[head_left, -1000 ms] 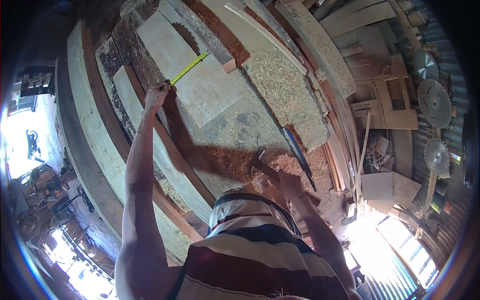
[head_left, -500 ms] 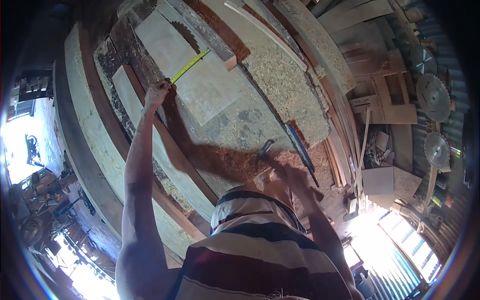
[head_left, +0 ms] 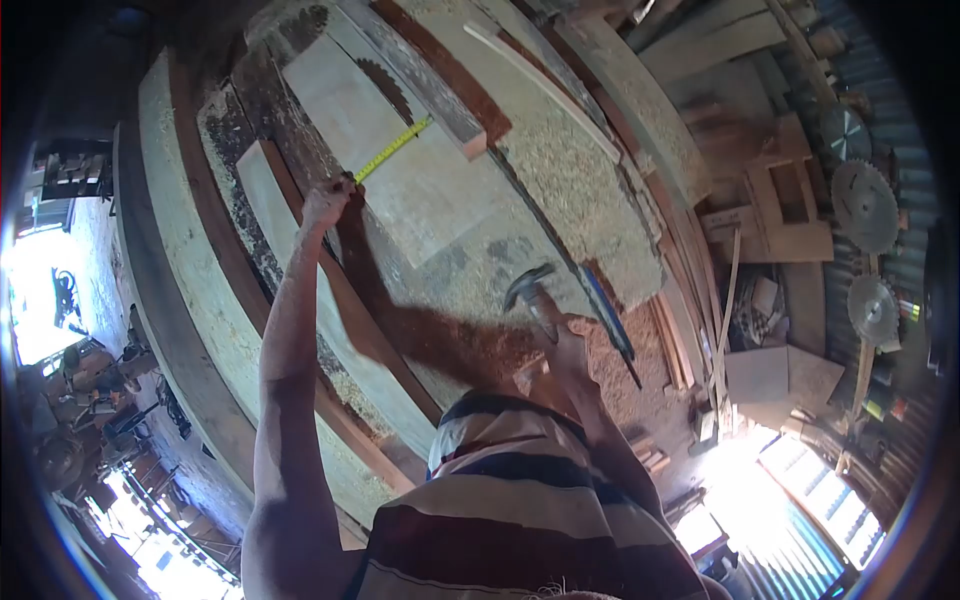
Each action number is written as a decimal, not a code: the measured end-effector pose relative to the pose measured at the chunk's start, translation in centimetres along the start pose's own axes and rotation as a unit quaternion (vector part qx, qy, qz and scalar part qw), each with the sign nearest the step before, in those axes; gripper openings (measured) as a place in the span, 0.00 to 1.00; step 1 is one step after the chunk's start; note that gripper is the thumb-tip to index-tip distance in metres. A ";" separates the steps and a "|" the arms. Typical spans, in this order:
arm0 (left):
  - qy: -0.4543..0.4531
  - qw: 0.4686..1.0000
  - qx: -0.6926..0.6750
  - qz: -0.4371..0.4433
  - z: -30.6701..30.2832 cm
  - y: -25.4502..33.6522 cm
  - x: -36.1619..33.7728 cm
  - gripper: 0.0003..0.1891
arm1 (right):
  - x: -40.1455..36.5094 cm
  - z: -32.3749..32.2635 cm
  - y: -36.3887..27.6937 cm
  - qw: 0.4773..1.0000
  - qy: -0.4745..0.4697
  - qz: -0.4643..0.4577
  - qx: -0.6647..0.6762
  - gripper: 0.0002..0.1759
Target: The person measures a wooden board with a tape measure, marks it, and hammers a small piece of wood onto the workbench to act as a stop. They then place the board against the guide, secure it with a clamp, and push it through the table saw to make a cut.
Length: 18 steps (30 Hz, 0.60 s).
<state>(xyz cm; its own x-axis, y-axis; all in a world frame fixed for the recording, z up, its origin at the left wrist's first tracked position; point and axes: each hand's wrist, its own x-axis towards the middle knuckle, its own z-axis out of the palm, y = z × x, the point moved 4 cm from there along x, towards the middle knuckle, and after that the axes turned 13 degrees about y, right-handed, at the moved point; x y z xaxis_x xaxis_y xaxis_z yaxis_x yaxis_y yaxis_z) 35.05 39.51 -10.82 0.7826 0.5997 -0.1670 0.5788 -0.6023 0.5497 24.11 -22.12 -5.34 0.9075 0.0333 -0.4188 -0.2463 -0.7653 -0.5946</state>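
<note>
My left hand (head_left: 328,203) is closed around a tape measure, whose case is mostly hidden by my fingers. Its yellow blade (head_left: 394,148) runs across a pale metal plate (head_left: 425,215) toward a wooden bar (head_left: 462,132). A toothed circular saw blade (head_left: 384,88) stands up through the plate, beside that bar. Lower down, a claw hammer (head_left: 529,284) is gripped by its handle in my right hand (head_left: 567,352). The hammer's head points up and away from me, above the sawdust-covered surface.
Long timber planks (head_left: 185,190) lie to the left, and thin wood strips (head_left: 548,88) lie on the right. A dark bar with a blue part (head_left: 598,290) slants across the sawdust. Spare saw blades (head_left: 865,205) hang on the right wall.
My right hand has swung the hammer up and forward, away from my body. My left hand still holds the tape measure out; the view has shifted slightly.
</note>
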 end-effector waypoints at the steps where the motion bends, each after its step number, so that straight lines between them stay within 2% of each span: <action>1: -0.019 0.999 -0.029 0.006 0.2 -0.4 0.3 0.17 | 1.4 -0.5 -2.1 0.997 -0.004 -0.049 -0.059 0.29; 3: -0.055 0.995 -0.085 0.020 -0.5 -0.6 0.5 0.17 | 4.2 -1.1 -6.1 0.973 -0.008 -0.147 -0.176 0.30; 4: -0.046 0.993 -0.102 0.029 -1.7 -0.3 1.3 0.17 | 6.1 -0.8 -6.8 0.969 -0.007 -0.182 -0.164 0.30; 7: -0.032 0.986 -0.152 0.058 -6.5 0.6 3.3 0.15 | 9.4 0.2 -7.4 0.968 -0.019 -0.191 -0.159 0.30; 8: -0.003 0.973 -0.201 0.114 -8.0 1.7 4.7 0.15 | 10.0 0.4 -7.5 0.967 -0.033 -0.195 -0.163 0.30; 11: -0.010 0.994 -0.107 -0.032 -11.3 1.8 10.7 0.15 | 10.1 0.3 -7.8 0.968 -0.056 -0.194 -0.146 0.30; 13: -0.017 0.994 -0.090 -0.054 -12.6 3.3 12.4 0.15 | 9.7 -0.2 -8.9 0.978 -0.057 -0.175 -0.095 0.30; 15: -0.038 0.994 -0.083 -0.066 -13.5 4.8 13.4 0.15 | 9.8 -0.6 -10.5 0.982 -0.104 -0.096 0.124 0.26; 16: -0.055 0.993 -0.082 -0.069 -13.7 5.0 13.7 0.15 | 9.6 -0.7 -11.4 0.963 -0.128 -0.051 0.231 0.25; 18: -0.070 0.992 -0.078 -0.069 -13.8 4.8 14.3 0.15 | 9.1 -0.6 -12.7 0.883 -0.171 0.046 0.435 0.25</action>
<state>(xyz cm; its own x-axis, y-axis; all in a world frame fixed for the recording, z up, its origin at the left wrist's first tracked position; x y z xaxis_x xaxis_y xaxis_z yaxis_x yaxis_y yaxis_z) 45.92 52.47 0.73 0.7293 0.5845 -0.3555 0.6484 -0.4248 0.6317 35.68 -12.44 -1.17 0.7509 0.3029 -0.5869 -0.6169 0.0044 -0.7870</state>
